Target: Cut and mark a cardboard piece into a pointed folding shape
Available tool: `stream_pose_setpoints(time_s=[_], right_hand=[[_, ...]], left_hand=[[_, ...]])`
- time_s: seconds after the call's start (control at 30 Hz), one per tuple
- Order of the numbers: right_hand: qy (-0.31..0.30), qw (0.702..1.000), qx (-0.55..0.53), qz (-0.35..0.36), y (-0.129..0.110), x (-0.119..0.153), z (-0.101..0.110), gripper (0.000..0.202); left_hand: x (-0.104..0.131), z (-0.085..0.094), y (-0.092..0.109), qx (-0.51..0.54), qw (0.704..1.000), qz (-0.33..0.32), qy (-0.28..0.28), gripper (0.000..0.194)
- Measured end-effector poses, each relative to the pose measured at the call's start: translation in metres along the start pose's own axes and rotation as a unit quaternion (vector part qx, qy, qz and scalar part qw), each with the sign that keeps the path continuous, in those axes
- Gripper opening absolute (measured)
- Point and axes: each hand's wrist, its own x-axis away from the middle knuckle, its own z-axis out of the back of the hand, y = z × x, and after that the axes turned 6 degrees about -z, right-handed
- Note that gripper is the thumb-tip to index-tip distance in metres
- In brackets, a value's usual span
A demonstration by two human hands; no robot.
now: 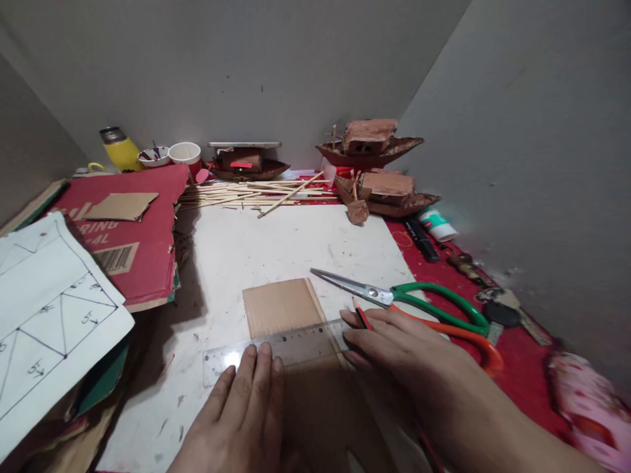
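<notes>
A clear ruler [315, 336] lies across a strip of brown cardboard [283, 305] on the white work surface. The fingers of my left hand [241, 407] stretch out, pressing down on the left part of the ruler. At its other end, my right hand [394, 348] touches the ruler. Held in that hand is a red and black pencil [363, 318], its sharpened tip pointing away from me. Just beyond my right hand, scissors [374, 293] with green and orange handles lie partly open. My wrist hides part of the orange handle.
Thin wooden sticks [231, 194] lie behind the white surface, near brown model boats [369, 144]. Red cardboard [148, 243] and a drawn paper sheet [59, 315] are stacked at left. A yellow bottle [122, 151], a paper cup [185, 155] and a black marker [420, 240] stand or lie around.
</notes>
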Motion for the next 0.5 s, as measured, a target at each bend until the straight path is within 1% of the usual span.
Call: stream_pose_setpoints(time_s=[0.17,0.23,0.4,0.5], right_hand=[[0.021,1.000,0.003,0.012,-0.0002,0.0004,0.0003,0.026],[0.018,1.000,0.009,0.013,0.0001,0.0004,0.0005,0.024],[0.013,1.000,0.003,0.013,0.0005,0.0000,0.0013,0.026],[0.010,1.000,0.005,0.011,0.0001,-0.0005,0.0018,0.026]], left_hand=[[0.0004,-0.0005,0.0028,-0.002,1.000,0.027,0.000,0.042],[0.0001,-0.0001,0.0042,0.004,0.999,0.032,-0.001,0.042],[0.0004,0.0006,0.0044,0.018,0.999,0.033,-0.002,0.042],[0.0017,-0.0001,0.0020,0.017,1.000,0.022,-0.013,0.043]])
